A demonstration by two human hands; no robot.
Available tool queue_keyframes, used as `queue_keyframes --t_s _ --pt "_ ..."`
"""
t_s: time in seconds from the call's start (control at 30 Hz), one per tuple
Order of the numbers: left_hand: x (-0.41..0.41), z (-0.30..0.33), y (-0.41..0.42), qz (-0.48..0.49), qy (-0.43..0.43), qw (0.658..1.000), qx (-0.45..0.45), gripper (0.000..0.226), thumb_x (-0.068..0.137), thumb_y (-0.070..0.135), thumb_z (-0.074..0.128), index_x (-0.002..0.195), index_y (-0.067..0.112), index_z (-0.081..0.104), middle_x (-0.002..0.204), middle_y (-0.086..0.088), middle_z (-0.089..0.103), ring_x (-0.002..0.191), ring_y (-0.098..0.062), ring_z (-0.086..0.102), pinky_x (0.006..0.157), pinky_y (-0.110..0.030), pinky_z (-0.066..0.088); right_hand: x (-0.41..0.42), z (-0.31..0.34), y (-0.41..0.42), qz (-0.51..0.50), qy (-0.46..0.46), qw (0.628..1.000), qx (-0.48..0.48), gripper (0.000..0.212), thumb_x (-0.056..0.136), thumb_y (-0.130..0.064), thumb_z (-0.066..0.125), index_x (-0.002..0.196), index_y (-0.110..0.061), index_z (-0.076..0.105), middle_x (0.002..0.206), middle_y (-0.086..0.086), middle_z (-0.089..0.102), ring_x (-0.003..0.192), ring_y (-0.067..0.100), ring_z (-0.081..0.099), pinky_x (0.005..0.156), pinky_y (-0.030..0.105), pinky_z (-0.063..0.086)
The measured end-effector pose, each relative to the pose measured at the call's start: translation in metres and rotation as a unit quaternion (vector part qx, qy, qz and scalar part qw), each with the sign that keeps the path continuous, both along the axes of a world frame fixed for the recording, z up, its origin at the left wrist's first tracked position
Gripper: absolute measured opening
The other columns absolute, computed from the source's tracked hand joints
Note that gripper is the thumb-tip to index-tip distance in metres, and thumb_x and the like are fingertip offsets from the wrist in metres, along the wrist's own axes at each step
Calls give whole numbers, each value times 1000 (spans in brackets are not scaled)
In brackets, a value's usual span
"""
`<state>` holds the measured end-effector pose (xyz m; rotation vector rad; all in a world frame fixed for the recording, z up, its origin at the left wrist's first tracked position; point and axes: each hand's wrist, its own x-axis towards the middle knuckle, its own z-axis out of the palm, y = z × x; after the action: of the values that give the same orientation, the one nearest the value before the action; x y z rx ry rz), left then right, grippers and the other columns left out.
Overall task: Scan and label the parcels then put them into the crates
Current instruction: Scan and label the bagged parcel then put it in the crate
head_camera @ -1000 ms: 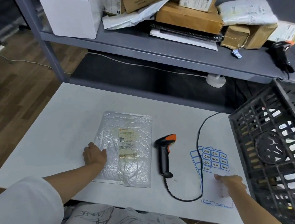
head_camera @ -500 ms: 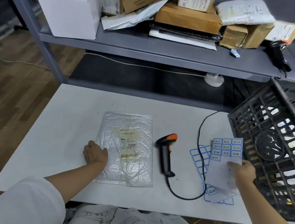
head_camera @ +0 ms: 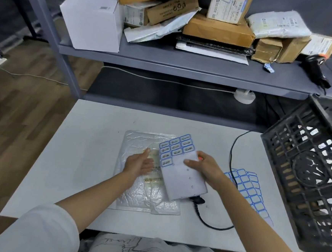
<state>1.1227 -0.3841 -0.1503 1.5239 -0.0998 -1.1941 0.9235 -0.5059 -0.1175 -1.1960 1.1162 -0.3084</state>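
Holding our label sheet [head_camera: 179,166] over the parcel [head_camera: 136,195] with right hand [head_camera: 205,166] fingers clamped on it; left hand [head_camera: 138,163] fingers straight, apart. Crate [head_camera: 306,176] sits right of the parcel.

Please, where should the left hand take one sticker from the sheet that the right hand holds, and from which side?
Probably at a free corner of the lowest sticker, which stands alone at the sheet's left edge. The left hand is open just left of it, while the right hand grips the label sheet at its right edge, so come from the left.
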Motion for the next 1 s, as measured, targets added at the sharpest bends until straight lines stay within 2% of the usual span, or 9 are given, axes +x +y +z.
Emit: queue_keyframes --t_s 0.13,0.3,0.4,0.47,0.53,0.67,0.77,0.87,1.0 --pt "0 5 2 -40 60 997 -15 29 87 20 67 107 -1 65 100 -17 71 80 -25 71 64 -31 59 19 -13 11 44 19 998 39 46 74 -9 80 115 -4 58 102 17 72 91 34 70 85 50 56" --pt "4 4 8 -13 63 998 -18 28 83 4 68 110 -3 63 92 -15 71 65 -20 71 53 -28 57 31 -22 19 39 112 993 -27 52 77 -17 79 117 -6 49 97 6 66 84 22 67 86 38 55" --pt "4 3 6 -2 52 998 -21 23 86 4 65 108 2 61 93 -16 70 61 -18 71 53 -30 58 42 -25 28 17 164 975 -150 58 79 -20 76 126 -10 44 117 9 57 90 18 61 82 30 51" --pt "4 2 3 0 44 999 -18 22 89 6 62 110 4 58 94 -16 69 62 -20 71 56 -34 60 49 -27 37 34 220 933 -281 52 83 -22 71 129 -10 49 124 12 53 106 23 54 90 28 42" --pt "3 0 1 -1 37 999 -14 21 91 7 59 112 3 56 101 -20 69 71 -25 71 63 -38 60 56 -28 51 60 226 913 -334 44 87 -26 66 127 -13 54 127 10 51 116 23 47 94 24 34" --pt "0 -3 -1 6 41 999 -14 23 94 6 55 116 2 54 109 -20 67 82 -28 69 69 -35 60 65 -36 70 76 218 916 -330 42 90 -32 64 127 -13 59 125 9 53 119 23 46 97 20 31" --pt "-2 -3 -1 12 45 999 -20 22 95 4 52 117 2 53 110 -19 66 82 -24 68 69 -31 59 69 -36 75 66 212 923 -314 37 90 -33 64 121 -13 66 118 8 60 113 22 53 98 26 40" --pt "-3 -4 -2 12 42 999 -22 24 95 2 50 119 1 53 113 -19 64 87 -27 67 78 -36 58 71 -40 74 47 194 934 -297 31 87 -36 65 109 -16 72 106 3 69 100 18 62 89 34 50" --pt "-4 -2 -2 6 33 999 -18 23 95 0 49 118 -1 53 118 -20 63 95 -31 65 76 -35 58 75 -36 70 24 188 944 -271 25 86 -27 67 105 -12 73 101 0 71 87 12 65 74 23 50"
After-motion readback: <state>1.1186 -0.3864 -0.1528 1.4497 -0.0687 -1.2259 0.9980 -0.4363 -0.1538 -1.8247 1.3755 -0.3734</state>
